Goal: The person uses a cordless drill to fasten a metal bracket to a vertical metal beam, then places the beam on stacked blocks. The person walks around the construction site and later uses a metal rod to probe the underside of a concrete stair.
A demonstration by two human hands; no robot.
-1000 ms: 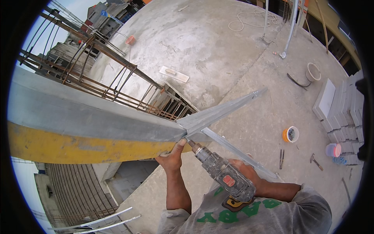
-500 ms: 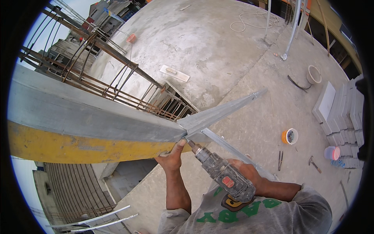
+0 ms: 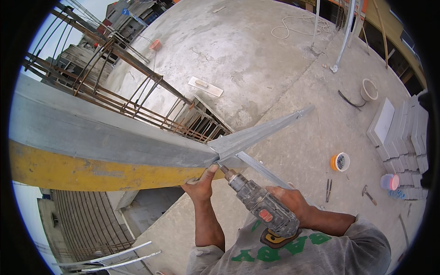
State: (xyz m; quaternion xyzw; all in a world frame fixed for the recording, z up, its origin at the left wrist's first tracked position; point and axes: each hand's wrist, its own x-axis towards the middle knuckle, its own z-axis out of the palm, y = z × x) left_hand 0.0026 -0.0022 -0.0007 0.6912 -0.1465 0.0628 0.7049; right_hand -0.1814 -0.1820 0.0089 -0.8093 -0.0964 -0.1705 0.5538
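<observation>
My left hand (image 3: pixel 200 184) grips the yellow lower face (image 3: pixel 91 173) of a long grey metal beam (image 3: pixel 110 133) near its right end. The thumb presses on the face, and the other fingers are hidden behind it. In my right hand (image 3: pixel 293 201) is a worn dark power drill (image 3: pixel 263 206), slanting up and left across my chest. Its chuck end points at the corner beside my left thumb; contact of the tip there is too small to tell. From that corner a grey metal channel (image 3: pixel 261 130) runs up and right, and a thinner metal strip (image 3: pixel 262 168) slants down behind the drill.
Rusty rebar (image 3: pixel 137 107) runs beyond the beam, over an opening in the concrete floor (image 3: pixel 220 50). At right are an orange bucket of small parts (image 3: pixel 333 162), pliers-like tools (image 3: pixel 328 190), a hammer (image 3: pixel 368 195) and stacked grey blocks (image 3: pixel 398 133). A float (image 3: pixel 205 85) lies farther off.
Both hands keep nearly the same places. The drill body and my right hand have shifted only very slightly, with the drill still pointed at the corner.
</observation>
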